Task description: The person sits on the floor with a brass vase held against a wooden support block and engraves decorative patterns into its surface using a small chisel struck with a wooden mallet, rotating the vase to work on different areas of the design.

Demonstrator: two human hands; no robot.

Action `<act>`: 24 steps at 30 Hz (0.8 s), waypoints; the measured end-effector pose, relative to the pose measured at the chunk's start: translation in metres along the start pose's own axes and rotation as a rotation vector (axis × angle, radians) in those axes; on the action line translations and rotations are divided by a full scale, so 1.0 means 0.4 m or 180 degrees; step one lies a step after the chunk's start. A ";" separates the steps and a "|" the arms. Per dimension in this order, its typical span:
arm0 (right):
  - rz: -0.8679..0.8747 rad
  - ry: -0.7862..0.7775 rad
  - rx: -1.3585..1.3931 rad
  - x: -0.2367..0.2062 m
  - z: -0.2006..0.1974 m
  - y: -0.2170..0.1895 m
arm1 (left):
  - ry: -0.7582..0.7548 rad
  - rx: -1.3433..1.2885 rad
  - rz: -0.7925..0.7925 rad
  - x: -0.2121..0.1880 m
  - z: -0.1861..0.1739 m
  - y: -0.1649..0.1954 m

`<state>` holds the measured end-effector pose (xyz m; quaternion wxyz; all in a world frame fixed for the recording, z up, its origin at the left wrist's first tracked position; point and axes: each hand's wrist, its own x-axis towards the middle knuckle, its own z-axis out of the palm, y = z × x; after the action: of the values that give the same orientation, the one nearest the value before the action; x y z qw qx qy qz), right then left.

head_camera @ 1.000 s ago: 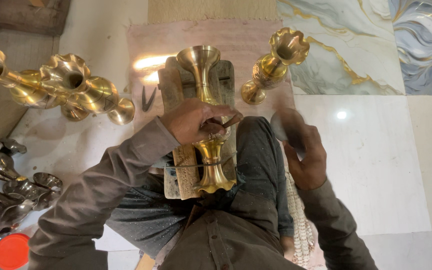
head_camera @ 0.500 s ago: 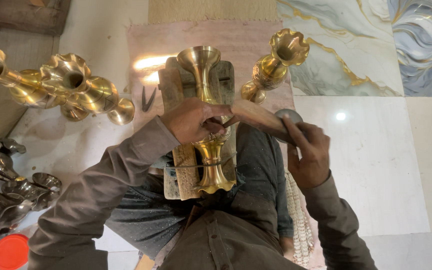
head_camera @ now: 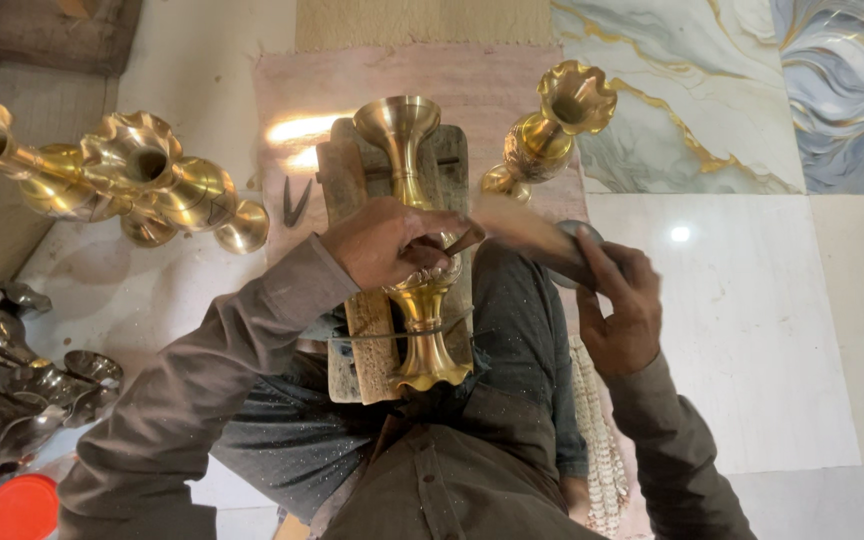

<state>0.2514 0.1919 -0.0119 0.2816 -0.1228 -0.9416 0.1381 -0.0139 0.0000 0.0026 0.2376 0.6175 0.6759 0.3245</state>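
Marble floor tiles point(head_camera: 752, 330) spread beyond the hands; finished brass vases point(head_camera: 122, 185) lie left of them. Brass vase point(head_camera: 414, 240) on wooden block point(head_camera: 367, 340) between them, engraving unfinished. Left hand point(head_camera: 387, 240) pinches chisel point(head_camera: 462, 242); right hand point(head_camera: 617, 300) grips hammer point(head_camera: 542, 240).
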 end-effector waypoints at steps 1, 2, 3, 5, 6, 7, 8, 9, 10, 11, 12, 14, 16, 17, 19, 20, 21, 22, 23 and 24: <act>0.0367 0.0028 0.0604 0.000 0.001 0.001 | 0.0085 0.0015 0.0133 0.003 -0.002 -0.002; 0.0743 0.0026 0.1214 0.000 0.002 0.001 | 0.0166 0.0007 0.0248 0.003 -0.001 -0.002; 0.1124 0.0012 0.1826 0.000 0.003 0.001 | 0.0246 -0.0005 0.0356 0.002 0.000 -0.003; 0.0286 -0.0046 0.0443 0.001 0.002 0.000 | 0.0138 -0.0054 0.0121 0.002 0.003 -0.005; -0.0125 -0.0067 -0.0247 0.002 -0.001 -0.001 | 0.0073 -0.0068 0.0013 0.002 0.002 -0.006; 0.0317 -0.0016 0.0485 0.004 -0.003 -0.003 | 0.0117 -0.0146 0.0156 0.002 0.002 -0.008; 0.0744 0.0026 0.1222 0.006 0.000 -0.009 | 0.0173 -0.0224 0.0294 0.000 0.000 -0.009; 0.1173 0.0041 0.1964 0.009 0.001 -0.014 | 0.0230 -0.0315 0.0418 -0.001 -0.001 -0.009; 0.0719 -0.0040 0.1201 0.011 -0.006 -0.014 | 0.0237 -0.0281 0.0320 -0.002 0.000 -0.008; 0.0263 -0.0119 0.0434 0.013 -0.014 -0.014 | 0.0241 -0.0249 0.0231 -0.002 0.002 -0.005; -0.0203 -0.0180 -0.0338 0.017 -0.016 -0.014 | 0.0248 -0.0199 0.0159 0.002 -0.001 -0.005; 0.0410 -0.0001 0.0876 0.020 -0.018 -0.014 | 0.0157 -0.0235 0.0239 0.005 -0.006 -0.001; 0.0608 -0.0017 0.1377 0.021 -0.017 -0.012 | 0.0058 -0.0222 0.0073 0.003 -0.008 0.004; 0.0502 -0.0104 0.1268 0.021 -0.013 -0.012 | 0.0000 -0.0179 -0.0125 0.002 -0.009 0.006; 0.0333 -0.0100 0.1028 0.019 -0.008 -0.011 | 0.0003 -0.0213 -0.0076 0.003 -0.011 0.009; 0.0275 -0.0014 0.0907 0.014 -0.003 -0.016 | 0.0058 -0.0289 0.0160 0.002 -0.013 0.008; 0.0207 0.0078 0.0784 0.011 -0.004 -0.016 | 0.0120 -0.0356 0.0402 0.003 -0.015 0.006; 0.0598 0.0241 0.1546 0.010 0.006 -0.021 | 0.0170 -0.0280 0.0425 0.006 -0.013 0.004; 0.0999 0.0382 0.2308 0.008 0.014 -0.025 | 0.0221 -0.0219 0.0434 0.011 -0.011 0.001; 0.1417 0.0521 0.3066 0.007 0.009 -0.022 | 0.0267 -0.0164 0.0440 0.009 -0.006 0.000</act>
<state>0.2457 0.1840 -0.0106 0.3425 -0.1867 -0.6977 0.6008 -0.0161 0.0030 0.0046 0.2019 0.6422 0.6325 0.3831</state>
